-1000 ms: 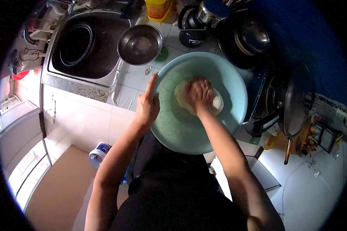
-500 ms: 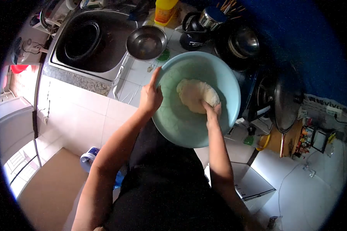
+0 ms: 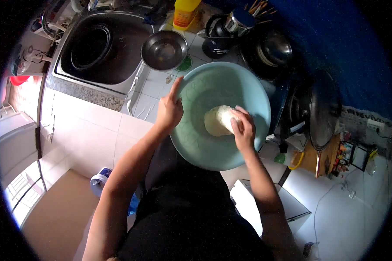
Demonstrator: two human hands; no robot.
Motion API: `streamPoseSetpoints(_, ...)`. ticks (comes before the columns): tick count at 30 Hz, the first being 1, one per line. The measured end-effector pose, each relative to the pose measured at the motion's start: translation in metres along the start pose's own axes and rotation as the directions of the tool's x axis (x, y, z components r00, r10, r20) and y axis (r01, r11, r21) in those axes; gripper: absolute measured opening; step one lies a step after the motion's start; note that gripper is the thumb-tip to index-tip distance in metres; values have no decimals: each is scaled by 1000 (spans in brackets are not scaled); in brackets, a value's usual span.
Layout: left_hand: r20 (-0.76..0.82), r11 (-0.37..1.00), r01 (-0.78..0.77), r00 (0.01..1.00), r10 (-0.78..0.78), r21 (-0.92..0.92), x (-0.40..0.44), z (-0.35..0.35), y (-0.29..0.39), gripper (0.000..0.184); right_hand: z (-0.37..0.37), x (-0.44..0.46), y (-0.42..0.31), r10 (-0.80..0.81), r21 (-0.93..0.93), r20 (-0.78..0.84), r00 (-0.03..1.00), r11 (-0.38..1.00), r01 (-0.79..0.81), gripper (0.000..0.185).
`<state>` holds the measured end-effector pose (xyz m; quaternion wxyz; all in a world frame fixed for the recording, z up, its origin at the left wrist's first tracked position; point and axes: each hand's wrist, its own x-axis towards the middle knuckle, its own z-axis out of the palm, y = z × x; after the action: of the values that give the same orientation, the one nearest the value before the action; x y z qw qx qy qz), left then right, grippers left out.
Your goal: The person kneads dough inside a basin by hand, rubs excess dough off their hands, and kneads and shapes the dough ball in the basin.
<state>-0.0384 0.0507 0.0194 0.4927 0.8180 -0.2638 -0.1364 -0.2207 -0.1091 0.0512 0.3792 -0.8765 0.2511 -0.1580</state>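
Observation:
A large pale-green basin (image 3: 191,143) is tilted toward me at the counter's edge. Inside it lies a lump of whitish dough (image 3: 217,120), folded over on its right side. My right hand (image 3: 245,128) is closed around the right end of the dough, thumb below and fingers above. At the basin's left rim my left hand (image 3: 170,108) grips the edge, with the index finger stretched along the outside and the other fingers curled.
A metal bowl (image 3: 164,50) stands on the tiled counter beside the sink (image 3: 130,82), which holds a dark round pan (image 3: 91,47). Behind are a yellow container (image 3: 185,15) and a black kettle (image 3: 216,45). To the right is a large dark lid (image 3: 324,115).
My right hand has lifted and folded the dough's right side over, so the lump looks smaller and more compact. The left hand stays on the rim.

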Motion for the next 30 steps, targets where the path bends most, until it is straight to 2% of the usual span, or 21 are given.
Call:
streamPoseSetpoints(1,63,995,96,993,-95,-9,0,-2,4,61,11,-2,4,5,6,3,1000,1000,-5,28)
streamPoseSetpoints(2,126,981,191,974,-188,-11,1,-4,7,58,22,-3,7,-124,-127,-77,989,985,114,24)
streamPoseSetpoints(4,134,982,189,973,-187,0,4,-5,9,57,40,2,1,-324,-417,-128,937,875,246,16)
streamPoseSetpoints(5,140,982,186,973,-185,3,5,-4,9,57,50,13,-3,-369,-450,-153,917,852,268,12)
streamPoseSetpoints(7,157,984,179,972,-176,-6,4,-3,6,57,67,35,9,-341,-557,-161,926,806,200,11)
streamPoseSetpoints(9,159,987,162,975,-157,-16,8,-2,5,57,78,71,26,-67,-538,-105,992,843,0,12)
streamPoseSetpoints(11,80,1000,23,997,-22,-14,8,-1,6,66,87,97,43,-59,-577,-155,986,816,-42,15)
streamPoseSetpoints(12,78,1000,23,997,-22,-9,8,1,5,66,90,107,45,-66,-621,-202,977,780,-76,20)
streamPoseSetpoints(13,70,999,37,997,-37,-3,7,3,2,66,90,115,45,-72,-618,-201,977,783,-69,20)
streamPoseSetpoints(15,54,999,51,997,-50,-3,6,1,3,65,88,121,40,81,-585,-167,983,794,-165,28)
streamPoseSetpoints(17,142,978,208,969,-204,-15,7,0,8,59,97,115,59,33,-560,-206,978,816,-145,29)
streamPoseSetpoints(19,110,981,194,976,-190,-28,5,2,4,59,86,114,45,-26,-538,-247,969,835,-115,30)
streamPoseSetpoints(21,-64,1000,15,998,-17,-24,5,9,-4,64,54,98,7,180,-77,16,984,981,-178,30)
streamPoseSetpoints(22,-67,999,22,997,-23,-25,5,8,0,64,41,78,-3,80,-179,-45,996,980,-87,28)
streamPoseSetpoints(23,-76,999,34,996,-37,-43,5,7,2,64,26,58,-1,-173,-343,-34,984,927,151,25)
streamPoseSetpoints(24,-36,996,81,996,-82,-35,4,6,3,65,16,38,-13,-197,-394,-17,980,902,175,20)
streamPoseSetpoints(25,5,992,125,992,-125,-22,5,4,4,65,14,21,-26,-239,-323,-14,971,920,222,16)
streamPoseSetpoints(26,6,991,127,992,-127,-44,5,4,4,64,20,4,-25,-224,-377,28,974,900,218,18)
streamPoseSetpoints(27,1,989,136,991,-136,-49,5,4,4,64,22,-6,-26,-295,-425,79,952,854,300,24)
streamPoseSetpoints(29,44,981,195,980,-194,-20,5,3,4,63,33,-26,-8,-255,-474,153,955,829,298,24)
streamPoseSetpoints(30,37,978,210,977,-210,-10,5,1,4,63,39,-23,-6,-215,-467,129,968,848,251,24)
